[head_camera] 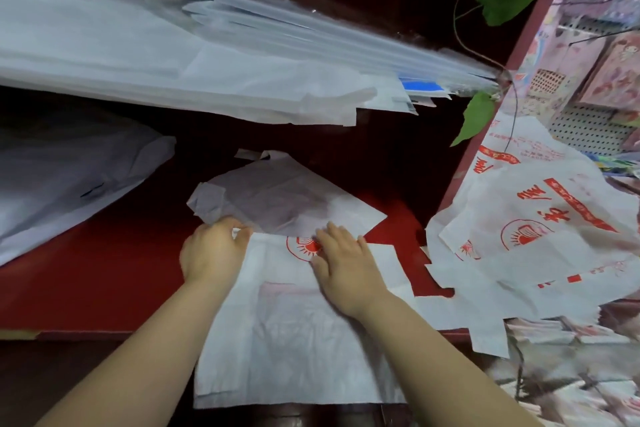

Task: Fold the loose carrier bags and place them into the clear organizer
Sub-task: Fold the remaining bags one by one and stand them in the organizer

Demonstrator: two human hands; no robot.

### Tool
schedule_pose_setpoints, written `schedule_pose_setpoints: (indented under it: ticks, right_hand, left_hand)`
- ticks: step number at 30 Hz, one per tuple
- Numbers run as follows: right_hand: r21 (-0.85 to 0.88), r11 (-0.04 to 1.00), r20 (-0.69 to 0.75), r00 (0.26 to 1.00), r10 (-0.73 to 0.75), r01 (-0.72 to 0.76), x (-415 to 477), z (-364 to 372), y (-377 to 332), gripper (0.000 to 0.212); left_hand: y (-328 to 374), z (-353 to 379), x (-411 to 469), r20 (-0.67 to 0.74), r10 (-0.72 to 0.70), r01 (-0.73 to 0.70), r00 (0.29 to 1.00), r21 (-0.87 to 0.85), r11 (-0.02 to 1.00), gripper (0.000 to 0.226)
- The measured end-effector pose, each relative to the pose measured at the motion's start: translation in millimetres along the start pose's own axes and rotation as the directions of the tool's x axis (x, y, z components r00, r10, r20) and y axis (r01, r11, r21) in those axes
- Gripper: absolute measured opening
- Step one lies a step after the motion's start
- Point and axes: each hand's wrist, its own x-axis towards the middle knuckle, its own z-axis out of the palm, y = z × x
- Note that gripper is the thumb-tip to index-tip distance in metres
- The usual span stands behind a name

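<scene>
White carrier bag (294, 340) long axis running away from person; left hand (213, 253) pinches folded-over end, right hand (346, 267) presses flat.

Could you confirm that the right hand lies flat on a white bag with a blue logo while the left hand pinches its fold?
Not quite: the head view shows a red logo on the bag. Right hand flat and left hand pinching are correct.

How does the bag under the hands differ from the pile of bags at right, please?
The bag lies spread, top folded over; the pile of bags is loose, overlapping. The left hand and right hand touch the bag, not the pile. Both are white with red print.
</scene>
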Motion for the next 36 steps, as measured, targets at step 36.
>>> schedule_pose_setpoints:
  ticks: [36]
  right_hand:
    - [-0.188, 0.941, -0.084, 0.95, -0.301, 0.282, -129, -10, 91, 0.08]
  left_hand:
    - [-77, -48, -88, 0.4, 0.698, -0.783, 0.594, 0.091, 0.615, 0.1]
